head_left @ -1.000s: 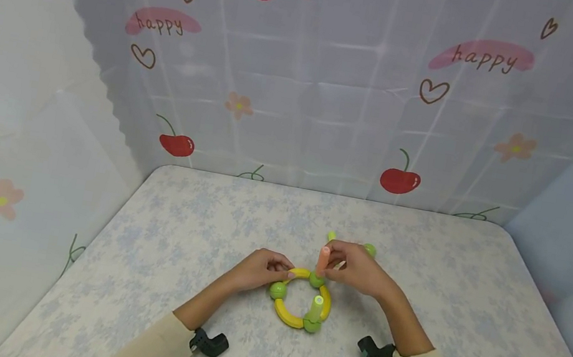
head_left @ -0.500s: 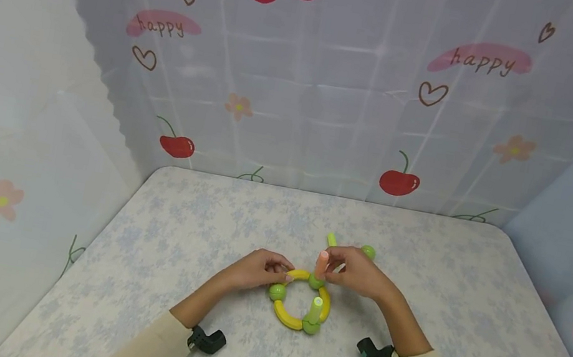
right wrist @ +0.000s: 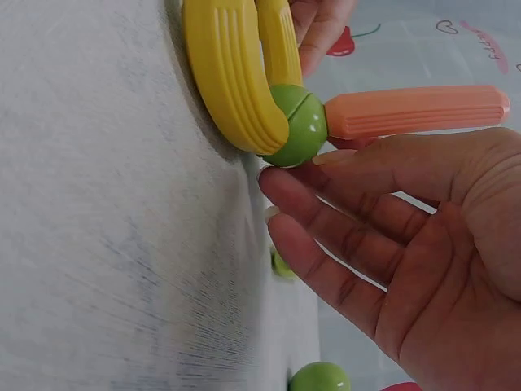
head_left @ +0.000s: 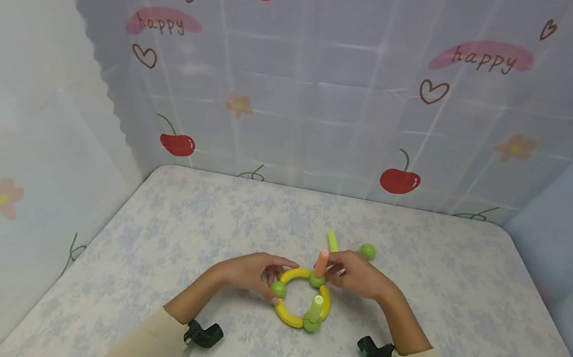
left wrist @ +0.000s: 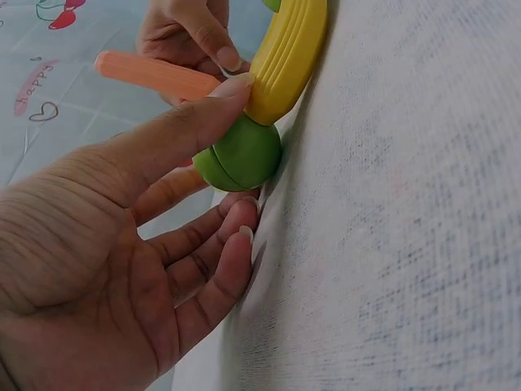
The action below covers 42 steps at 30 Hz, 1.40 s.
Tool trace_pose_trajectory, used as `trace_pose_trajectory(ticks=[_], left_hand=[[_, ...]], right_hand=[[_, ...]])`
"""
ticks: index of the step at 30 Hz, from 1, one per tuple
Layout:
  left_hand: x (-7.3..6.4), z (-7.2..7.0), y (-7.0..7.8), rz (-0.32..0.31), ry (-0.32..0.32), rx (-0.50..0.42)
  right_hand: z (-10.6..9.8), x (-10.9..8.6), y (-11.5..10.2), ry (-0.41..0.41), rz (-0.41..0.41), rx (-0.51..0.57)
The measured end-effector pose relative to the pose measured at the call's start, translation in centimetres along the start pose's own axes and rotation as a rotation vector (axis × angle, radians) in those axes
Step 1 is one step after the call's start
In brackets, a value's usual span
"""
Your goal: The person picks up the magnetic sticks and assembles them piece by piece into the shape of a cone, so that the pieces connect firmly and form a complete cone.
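Observation:
A ring of curved yellow rods (head_left: 288,318) joined by green balls lies on the table. From the ball at its back an orange rod (head_left: 321,263) stands upright; a light green rod (head_left: 317,307) rises from the front ball. My left hand (head_left: 250,272) curls round the left green ball (left wrist: 248,151), thumb at the joint with a yellow rod, other fingers on the far side. My right hand (head_left: 358,274) holds the foot of the orange rod (right wrist: 415,112), thumb tip at the edge of the back green ball (right wrist: 301,130). The index finger is partly hidden behind the rod.
Behind the right hand lie a loose light green rod (head_left: 333,241) and a loose green ball (head_left: 368,251). The table (head_left: 190,207) has a pale floral cover, and a printed curtain (head_left: 321,108) hangs along its back edge.
My left hand has let go of the back left yellow rod and opened wider, its thumb moving toward the front round the left ball. The right hand has come down slightly along the orange rod.

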<state>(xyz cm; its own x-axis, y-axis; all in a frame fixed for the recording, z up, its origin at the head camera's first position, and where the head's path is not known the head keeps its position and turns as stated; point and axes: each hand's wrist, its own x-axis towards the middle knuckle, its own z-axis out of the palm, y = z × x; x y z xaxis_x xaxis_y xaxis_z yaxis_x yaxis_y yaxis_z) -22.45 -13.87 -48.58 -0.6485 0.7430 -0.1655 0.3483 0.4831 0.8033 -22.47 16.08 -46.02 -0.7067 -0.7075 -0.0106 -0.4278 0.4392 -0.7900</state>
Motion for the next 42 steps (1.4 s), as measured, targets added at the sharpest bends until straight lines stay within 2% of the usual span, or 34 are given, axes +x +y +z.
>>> trace_pose_trajectory(ticks=[8, 17, 23, 30, 38, 42], left_hand=[[0.3, 0.2, 0.0, -0.014, 0.029, 0.010], [0.2, -0.4, 0.1, -0.008, 0.102, 0.004], [0.9, -0.2, -0.3, 0.011, 0.136, -0.006], [2.0, -0.1, -0.4, -0.023, 0.176, -0.059], [3.1, 0.0, -0.1, -0.021, 0.188, -0.040], [3.4, 0.0, 0.2, 0.001, 0.198, 0.012]], right_hand=[[0.1, -0.5, 0.6, 0.002, 0.001, 0.039], [0.1, -1.5, 0.7, 0.000, 0.028, 0.028], [0.3, -2.8, 0.9, 0.011, 0.045, 0.023], [0.7, -4.3, 0.4, 0.011, 0.049, 0.007], [1.4, -5.5, -0.4, -0.006, 0.076, 0.014], [2.0, -5.9, -0.8, -0.017, 0.074, 0.024]])
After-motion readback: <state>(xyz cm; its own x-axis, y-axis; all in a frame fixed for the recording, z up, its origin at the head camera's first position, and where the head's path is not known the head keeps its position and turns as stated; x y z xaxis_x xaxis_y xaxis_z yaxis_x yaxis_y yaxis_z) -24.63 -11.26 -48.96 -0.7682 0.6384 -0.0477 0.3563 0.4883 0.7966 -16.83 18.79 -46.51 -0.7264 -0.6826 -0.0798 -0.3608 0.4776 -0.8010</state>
